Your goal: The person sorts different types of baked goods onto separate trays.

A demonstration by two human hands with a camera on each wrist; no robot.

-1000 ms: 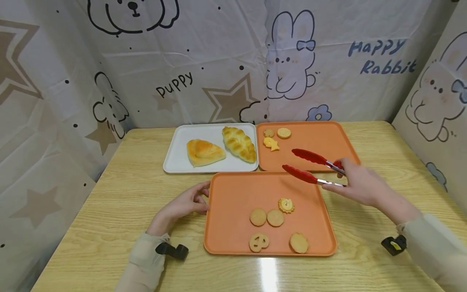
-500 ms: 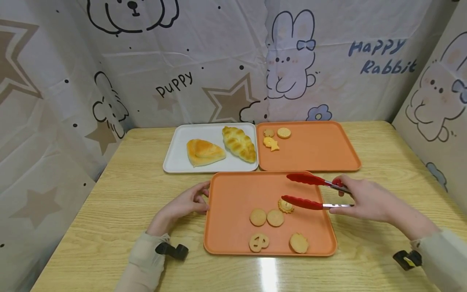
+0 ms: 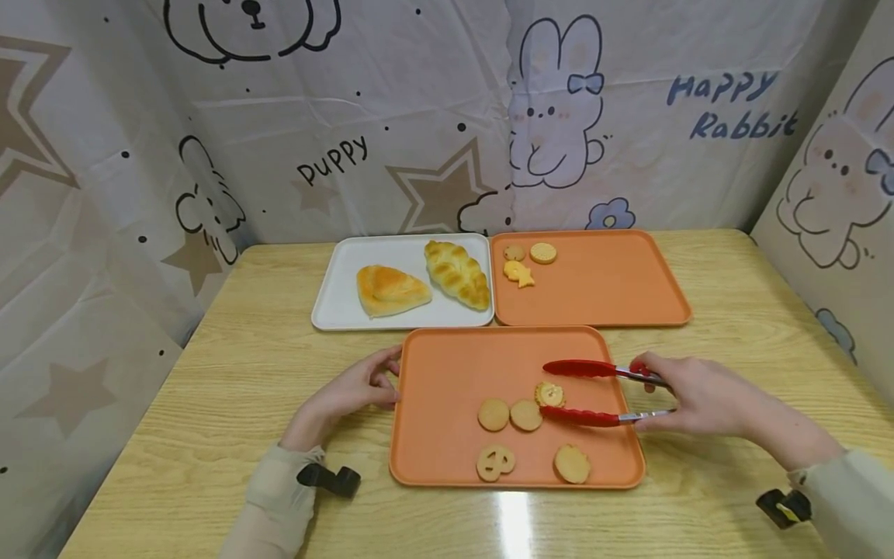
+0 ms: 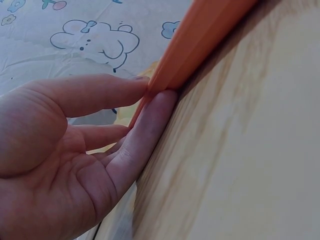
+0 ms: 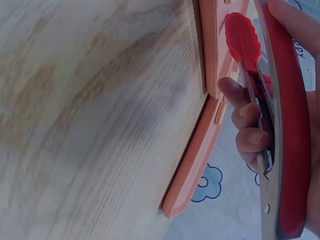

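Observation:
My left hand (image 3: 362,382) holds the left rim of the front orange tray (image 3: 447,357); in the left wrist view the thumb and fingers (image 4: 157,107) meet its edge. My right hand (image 3: 712,396) grips metal tongs (image 5: 280,125) with red tips. The tongs' arms stand apart over the tray's right side, one red tip on each side of a scalloped cookie (image 3: 550,394). The near tip overlaps its lower edge. To the left lie two round cookies (image 3: 493,415). A pretzel-shaped cookie (image 3: 496,463) and another scalloped cookie (image 3: 573,464) lie at the tray's near edge.
Behind stands a white tray (image 3: 335,303) with two breads, a folded pastry (image 3: 391,291) and a braided loaf (image 3: 457,274). Beside it, a second orange tray (image 3: 608,287) bears several small cookies in its left corner. Printed cloth walls close off the table's back and sides.
My right hand has brought the tongs from above the back orange tray down toward me, around the scalloped cookie on the front tray. The left hand stays at the rim.

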